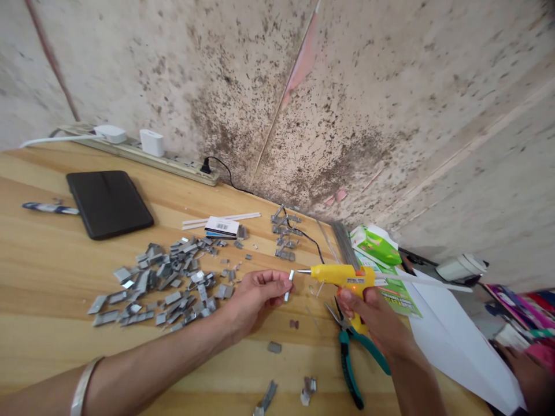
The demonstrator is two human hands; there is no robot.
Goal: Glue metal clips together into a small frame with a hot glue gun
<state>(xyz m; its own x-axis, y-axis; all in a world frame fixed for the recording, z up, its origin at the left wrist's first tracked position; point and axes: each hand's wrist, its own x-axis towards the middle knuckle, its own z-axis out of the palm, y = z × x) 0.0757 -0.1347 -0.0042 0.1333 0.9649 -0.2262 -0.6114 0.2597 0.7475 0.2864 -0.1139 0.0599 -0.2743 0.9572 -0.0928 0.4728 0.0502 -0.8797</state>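
Note:
My left hand (263,292) pinches a small shiny metal strip (289,286) between thumb and fingers. In my right hand (376,312) is a yellow hot glue gun (342,276), its fingers wrapped round the handle. A long glue stick (427,281) sticks out of the gun's back. The metal nozzle points left, close to the strip; whether they touch I cannot tell. Teal-handled pliers (349,352) lie below the gun. To the left of my left hand spreads a pile of small grey metal pieces (173,277).
A black tablet-like slab (108,202) lies at left, before a power strip (173,164) along the wall. A small box (222,226) rests by white sticks. More metal pieces (284,234) and a bundle of thin wires (344,242) lie farther back. White paper (455,335) and a green packet (376,245) are at right.

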